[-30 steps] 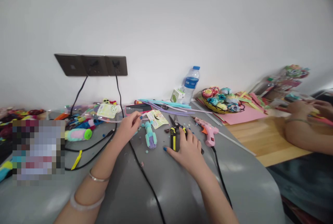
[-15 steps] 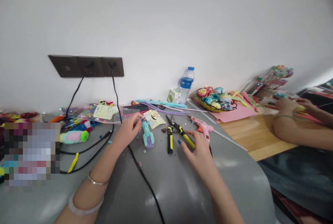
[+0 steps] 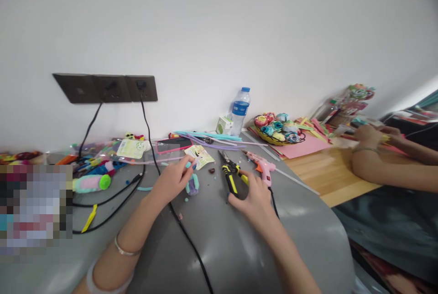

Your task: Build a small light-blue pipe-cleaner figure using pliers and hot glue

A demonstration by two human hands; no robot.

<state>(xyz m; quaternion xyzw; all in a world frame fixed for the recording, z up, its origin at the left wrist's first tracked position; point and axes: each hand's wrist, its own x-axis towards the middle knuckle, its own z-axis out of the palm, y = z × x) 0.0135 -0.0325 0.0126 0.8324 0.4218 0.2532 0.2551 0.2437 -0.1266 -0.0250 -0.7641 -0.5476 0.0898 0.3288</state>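
My left hand [image 3: 171, 181] rests on the grey table cover [image 3: 222, 239], fingers pinched on the top of a small teal and purple fuzzy figure [image 3: 193, 186] that lies under the fingertips. My right hand [image 3: 255, 193] closes around the handles of the yellow and black cutters [image 3: 230, 176], whose jaws point away from me. A pink glue gun [image 3: 263, 165] lies just right of the cutters, touching my right fingers. A black cable [image 3: 186, 234] runs between my forearms.
Along the wall stand a water bottle [image 3: 240, 105], a small green box [image 3: 224, 125], a basket of rolled flowers [image 3: 278, 130], a phone [image 3: 174, 144] and long pipe cleaners [image 3: 212, 138]. Wall sockets [image 3: 102, 88] feed two cables. Another person's arms [image 3: 376, 159] work at the right.
My right hand went from lying flat beside the cutters to gripping their handles. My left hand slid down over the fuzzy figure. The view shifted slightly right.
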